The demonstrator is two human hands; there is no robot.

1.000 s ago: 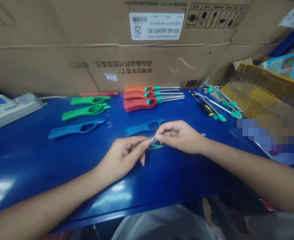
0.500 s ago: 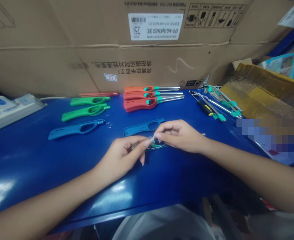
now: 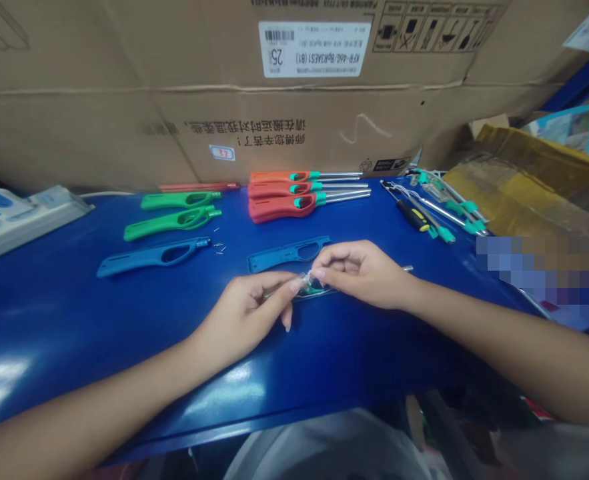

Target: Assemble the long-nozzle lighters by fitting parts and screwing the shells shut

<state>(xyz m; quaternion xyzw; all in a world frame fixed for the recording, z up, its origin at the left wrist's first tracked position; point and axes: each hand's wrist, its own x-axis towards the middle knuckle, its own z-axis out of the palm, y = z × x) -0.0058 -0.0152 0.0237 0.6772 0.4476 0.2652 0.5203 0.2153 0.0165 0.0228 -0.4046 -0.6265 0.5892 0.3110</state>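
Holds a small clear part over the blue table, pinched in the left hand; presses together thumb and forefinger of the right hand at its end, on something too small to tell. Beyond, shows a blue shell, then a cardboard box labelled, upside down, "KFR-46G/BpR3AES1 (B1)" and "25".

Dim, hazy light; pale glare (two soft patches) at near left and near centre; fine print slightly blurred.
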